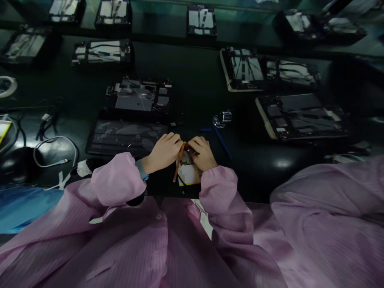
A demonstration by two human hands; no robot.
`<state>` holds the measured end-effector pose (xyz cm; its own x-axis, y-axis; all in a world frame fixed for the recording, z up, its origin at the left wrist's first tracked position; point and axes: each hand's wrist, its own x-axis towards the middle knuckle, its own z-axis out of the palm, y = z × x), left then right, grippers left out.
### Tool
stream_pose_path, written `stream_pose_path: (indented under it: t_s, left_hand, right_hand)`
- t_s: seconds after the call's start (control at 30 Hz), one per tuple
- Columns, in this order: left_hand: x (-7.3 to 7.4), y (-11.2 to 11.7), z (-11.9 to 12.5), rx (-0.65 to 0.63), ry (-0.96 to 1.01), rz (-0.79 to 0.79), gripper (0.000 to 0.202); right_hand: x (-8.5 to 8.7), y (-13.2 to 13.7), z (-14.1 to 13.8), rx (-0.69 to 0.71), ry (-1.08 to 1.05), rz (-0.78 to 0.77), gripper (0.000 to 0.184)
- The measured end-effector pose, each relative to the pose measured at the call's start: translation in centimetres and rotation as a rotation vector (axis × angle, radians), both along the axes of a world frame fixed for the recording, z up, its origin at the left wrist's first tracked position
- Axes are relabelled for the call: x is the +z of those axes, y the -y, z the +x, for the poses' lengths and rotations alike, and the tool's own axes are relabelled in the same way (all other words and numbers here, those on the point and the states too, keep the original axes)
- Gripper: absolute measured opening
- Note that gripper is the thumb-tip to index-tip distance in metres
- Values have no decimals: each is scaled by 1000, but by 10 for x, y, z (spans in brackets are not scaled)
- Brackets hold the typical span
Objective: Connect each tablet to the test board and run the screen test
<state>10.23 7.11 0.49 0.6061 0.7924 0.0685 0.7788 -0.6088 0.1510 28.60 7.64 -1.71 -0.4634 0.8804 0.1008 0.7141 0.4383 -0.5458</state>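
Observation:
My left hand (pixel 165 152) is closed, fingertips pinching the upper end of a thin orange-brown flex cable (pixel 179 163) that hangs down toward me. Close beside it, my right hand (pixel 204 154) is also closed, its fingers curled round a small dark piece (pixel 192 151) whose kind I cannot make out. Under both hands lies a small white and brown part with a yellow edge (pixel 189 176), half hidden by the fingers. Left of my hands rests a dark tablet-sized panel (pixel 127 136) with smudged film on it.
An opened tablet (pixel 136 98) lies behind the panel. Several more, including stacked ones (pixel 303 116), fill the back and right. Blue sticks (pixel 222 143) and a small shiny cylinder (pixel 225 117) lie right of centre. A white cable (pixel 57 140) curls at left; a person's pink sleeve (pixel 330 200) is close at right.

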Motion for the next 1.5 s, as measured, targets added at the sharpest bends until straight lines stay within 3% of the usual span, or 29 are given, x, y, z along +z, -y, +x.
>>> stream_pose_path:
  t_s: [0.6, 0.8, 0.87, 0.97, 1.07, 1.13, 1.23, 1.4, 1.5]
  left_hand:
    - [-3, 0, 1, -25, -23, -2, 18]
    - [-2, 0, 0, -29, -9, -20, 15]
    - [-1, 1, 0, -8, 9, -26, 15]
    - [3, 0, 0, 35, 86, -57, 19]
    - [10, -4, -3, 35, 204, -148, 18]
    - [14, -7, -6, 33, 252, -202, 16]
    - [16, -11, -11, -1, 284, -244, 16]
    - [15, -12, -17, -116, 271, -292, 18]
    - [19, -13, -20, -166, 276, -306, 21]
  right_hand:
    - [1, 2, -2, 35, 82, 59, 15]
    - [1, 2, 1, 11, 52, 96, 21]
    - [4, 15, 2, -110, 36, 158, 28]
    - [7, 52, 2, -474, 75, 277, 32]
    - [2, 91, -4, -684, 235, 253, 50]
    - [-4, 105, -5, -658, 344, 208, 61]
    - [-9, 102, 2, -515, 405, 167, 66]
    - [-3, 58, 30, -194, 398, 59, 68]
    - [4, 28, 39, -85, 372, -32, 68]
